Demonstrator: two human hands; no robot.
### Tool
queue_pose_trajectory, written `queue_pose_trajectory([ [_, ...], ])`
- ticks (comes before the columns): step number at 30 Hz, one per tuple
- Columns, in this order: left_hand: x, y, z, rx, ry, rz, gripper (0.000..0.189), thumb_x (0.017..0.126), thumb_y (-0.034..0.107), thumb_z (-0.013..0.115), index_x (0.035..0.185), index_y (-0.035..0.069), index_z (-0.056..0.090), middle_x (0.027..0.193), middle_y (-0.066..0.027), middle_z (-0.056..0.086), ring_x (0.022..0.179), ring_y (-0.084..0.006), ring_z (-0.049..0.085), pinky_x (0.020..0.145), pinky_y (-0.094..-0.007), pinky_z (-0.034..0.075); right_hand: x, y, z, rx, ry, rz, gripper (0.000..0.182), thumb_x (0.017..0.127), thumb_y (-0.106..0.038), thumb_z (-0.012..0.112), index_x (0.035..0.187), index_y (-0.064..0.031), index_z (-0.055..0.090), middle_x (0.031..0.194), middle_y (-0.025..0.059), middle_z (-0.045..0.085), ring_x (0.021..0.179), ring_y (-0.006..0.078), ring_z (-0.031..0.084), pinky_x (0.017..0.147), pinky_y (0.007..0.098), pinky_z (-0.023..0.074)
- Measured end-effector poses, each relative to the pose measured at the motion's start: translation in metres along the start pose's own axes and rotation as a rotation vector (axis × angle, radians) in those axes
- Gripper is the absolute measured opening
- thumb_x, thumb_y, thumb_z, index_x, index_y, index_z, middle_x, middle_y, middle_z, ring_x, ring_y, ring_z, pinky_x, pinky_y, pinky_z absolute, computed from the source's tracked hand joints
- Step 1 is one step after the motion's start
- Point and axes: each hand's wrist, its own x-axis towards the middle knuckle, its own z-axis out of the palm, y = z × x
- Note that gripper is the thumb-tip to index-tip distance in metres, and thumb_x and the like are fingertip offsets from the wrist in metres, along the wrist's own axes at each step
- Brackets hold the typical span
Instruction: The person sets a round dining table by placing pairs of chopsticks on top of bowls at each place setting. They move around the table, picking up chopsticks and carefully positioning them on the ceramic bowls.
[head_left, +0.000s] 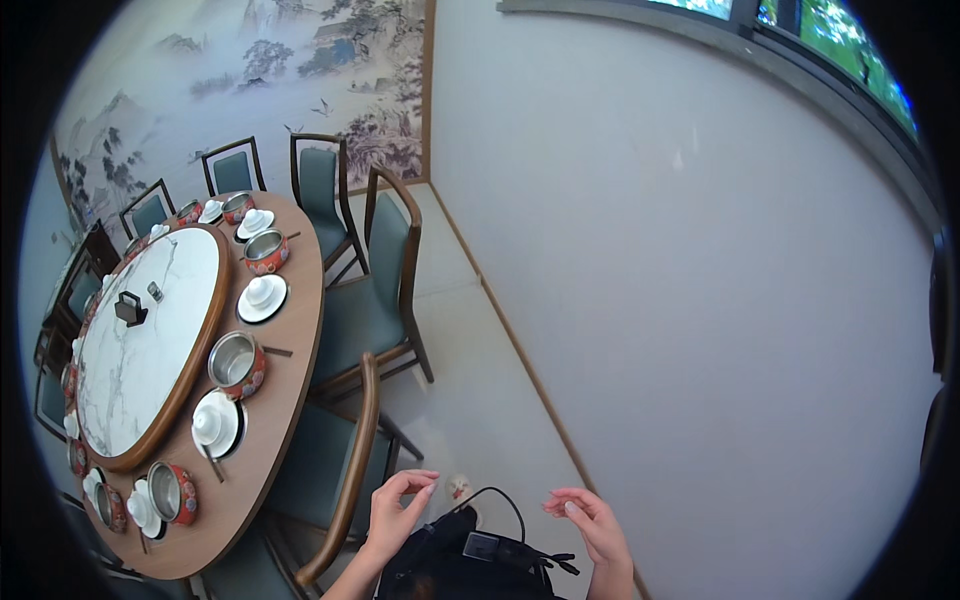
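Note:
My left hand (401, 506) is raised in front of my body with thumb and fingers curved apart, holding nothing. It is nearest to the wooden top rail of a dining chair (360, 457) with a teal seat. Across from it, my right hand (589, 521) hovers near the wall side, fingers loosely bent and nothing in them. Between the hands, a small black device (481, 546) rests against my dark clothing, and a thin black cable (514, 499) loops up from it. A light shoe (459, 487) shows on the floor below.
A round wooden dining table (289, 375) stands at the left with a marble turntable (161, 352). Red patterned metal pots (236, 364) and white dishes (261, 292) ring it. Chairs (390, 240) line the table along a tiled walkway (450, 330). A plain wall (675, 300) borders the right.

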Motion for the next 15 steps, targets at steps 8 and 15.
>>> queue_pose_trajectory([
  [8, 0.128, 0.000, 0.011, 0.009, 0.131, 0.030, 0.006, 0.075, 0.002, 0.057, 0.080, -0.002, 0.059, 0.092, -0.0099, 0.059, 0.077, -0.0129, 0.057, 0.068, -0.0236, 0.046, 0.150, -0.058, -0.022, -0.049, -0.064, -0.013, 0.024, 0.083, -0.008, 0.048, 0.105, 0.0018, 0.049, 0.092, 0.0106, 0.058, 0.090, 0.0167, 0.053, 0.080, 0.0282, 0.0400],
  [15, 0.202, 0.003, -0.008, 0.079, 0.326, 0.007, 0.009, 0.075, 0.004, 0.058, 0.082, 0.000, 0.060, 0.092, -0.0097, 0.059, 0.077, -0.0133, 0.057, 0.067, -0.0241, 0.046, 0.276, -0.063, -0.009, -0.027, -0.230, 0.096, 0.024, 0.083, -0.008, 0.048, 0.105, 0.0021, 0.049, 0.091, 0.0109, 0.057, 0.089, 0.0170, 0.054, 0.078, 0.0275, 0.0404],
])
